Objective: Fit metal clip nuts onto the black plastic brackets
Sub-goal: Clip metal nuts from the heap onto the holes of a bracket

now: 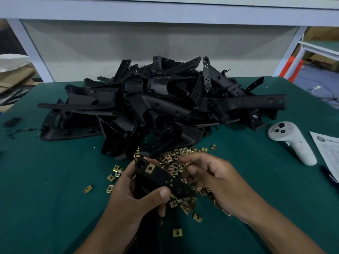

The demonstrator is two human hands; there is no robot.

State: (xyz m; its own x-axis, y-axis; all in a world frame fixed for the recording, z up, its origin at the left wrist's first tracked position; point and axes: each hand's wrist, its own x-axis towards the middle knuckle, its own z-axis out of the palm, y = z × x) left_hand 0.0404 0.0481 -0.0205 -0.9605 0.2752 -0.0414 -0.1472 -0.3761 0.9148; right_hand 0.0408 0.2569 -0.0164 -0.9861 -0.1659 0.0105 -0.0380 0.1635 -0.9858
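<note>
My left hand (135, 195) grips a black plastic bracket (161, 177) above the green table, thumb across its lower end. One brass clip nut (149, 168) sits on the bracket near its top end. My right hand (209, 178) hovers just right of the bracket and pinches a clip nut (185, 166) between thumb and forefinger. Beneath both hands lies a scatter of loose clip nuts (172, 158). A big pile of black brackets (156, 107) fills the middle of the table behind them.
A white handheld controller (291, 142) lies on the green table (45, 189) at the right, beside a printed sheet (328, 153) and a black pen (330, 178). Small black scraps (12, 122) sit at the left edge. A white shelf frame (165, 11) stands behind.
</note>
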